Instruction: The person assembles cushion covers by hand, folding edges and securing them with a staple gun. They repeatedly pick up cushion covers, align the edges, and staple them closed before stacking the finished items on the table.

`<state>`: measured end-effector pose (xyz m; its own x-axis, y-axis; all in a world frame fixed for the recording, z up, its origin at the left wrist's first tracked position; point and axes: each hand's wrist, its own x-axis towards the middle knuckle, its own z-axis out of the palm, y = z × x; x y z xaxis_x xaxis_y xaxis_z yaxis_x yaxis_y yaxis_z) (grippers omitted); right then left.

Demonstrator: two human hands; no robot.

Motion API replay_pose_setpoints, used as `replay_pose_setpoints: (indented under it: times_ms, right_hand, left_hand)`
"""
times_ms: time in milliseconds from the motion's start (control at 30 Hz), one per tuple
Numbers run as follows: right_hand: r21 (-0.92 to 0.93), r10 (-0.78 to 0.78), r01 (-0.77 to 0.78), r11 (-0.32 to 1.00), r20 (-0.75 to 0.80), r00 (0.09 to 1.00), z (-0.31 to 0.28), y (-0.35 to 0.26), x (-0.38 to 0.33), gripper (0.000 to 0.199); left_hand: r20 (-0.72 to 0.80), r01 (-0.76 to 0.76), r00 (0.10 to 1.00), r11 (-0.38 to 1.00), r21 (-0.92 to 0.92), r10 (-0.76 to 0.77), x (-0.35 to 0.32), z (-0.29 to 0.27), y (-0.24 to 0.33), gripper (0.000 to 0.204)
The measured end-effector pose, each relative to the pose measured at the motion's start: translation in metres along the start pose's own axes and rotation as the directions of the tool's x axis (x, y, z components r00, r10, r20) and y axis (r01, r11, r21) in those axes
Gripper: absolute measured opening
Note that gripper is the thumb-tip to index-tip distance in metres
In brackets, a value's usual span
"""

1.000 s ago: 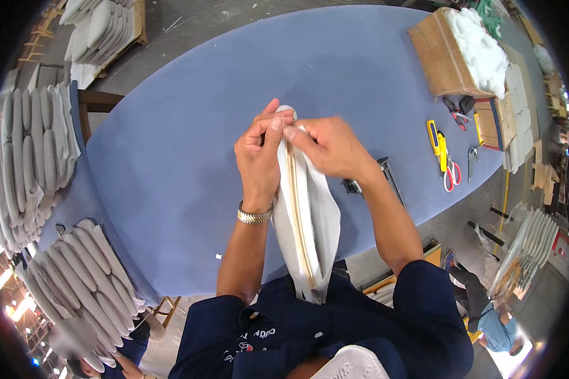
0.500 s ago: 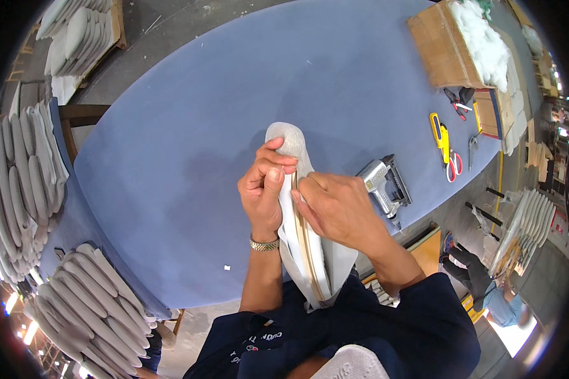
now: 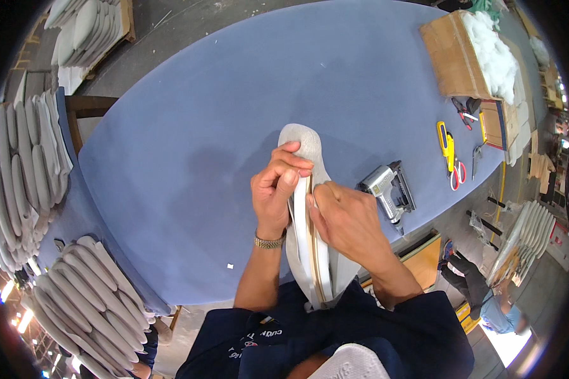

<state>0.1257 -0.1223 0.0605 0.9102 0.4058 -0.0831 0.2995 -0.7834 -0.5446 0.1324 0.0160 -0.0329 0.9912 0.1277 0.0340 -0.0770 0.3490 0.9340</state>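
Observation:
A long, narrow grey fabric-covered pad (image 3: pixel 302 135) stands out from my body over the blue table, its rounded end pointing away. Its near side gapes lengthwise, showing a white strip and a brown, board-like edge. My left hand (image 3: pixel 278 186), with a metal watch at the wrist, pinches the pad's left edge just below the rounded end. Opposite it, my right hand (image 3: pixel 348 221) has its fingers curled and thumb pressed against the right edge. What lies under the right fingertips is hidden. A grey staple gun (image 3: pixel 385 189) lies to the right of my right hand.
On the right of the blue table (image 3: pixel 189 126) lie a yellow utility knife (image 3: pixel 446 140), red-handled scissors (image 3: pixel 458 177) and pliers (image 3: pixel 464 114). A cardboard box (image 3: pixel 452 57) of white stuffing is at the far right. Stacked grey pads (image 3: pixel 88 297) stand at left. Another person (image 3: pixel 496 309) is at lower right.
The whole view has shifted slightly, so pad and hands appear a little farther right. Both hands keep nearly the same grip on the pad.

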Motion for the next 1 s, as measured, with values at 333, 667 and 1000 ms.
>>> replay_pose_setpoints:
  times_ms: [333, 667, 1000]
  right_hand:
    - [-0.030, -0.013, 0.012, 0.999, -0.038, 0.999, -0.003, 0.003, -0.007, 0.018]
    - [0.093, 0.033, -0.027, 0.995, -0.071, 0.997, 0.003, 0.013, -0.006, 0.021]
    - [0.337, 0.238, -0.207, 0.918, -0.055, 0.970, -0.020, 0.068, -0.045, 0.011]
  left_hand:
    - [0.132, 0.091, 0.987, 0.996, 0.002, -0.090, 0.050, 0.016, 0.004, 0.041]
    - [0.334, -0.026, 0.940, 0.959, 0.284, -0.073, 0.048, 0.011, -0.006, 0.052]
    - [0.294, 0.041, 0.945, 0.945, 0.325, -0.142, 0.035, 0.001, -0.001, 0.054]
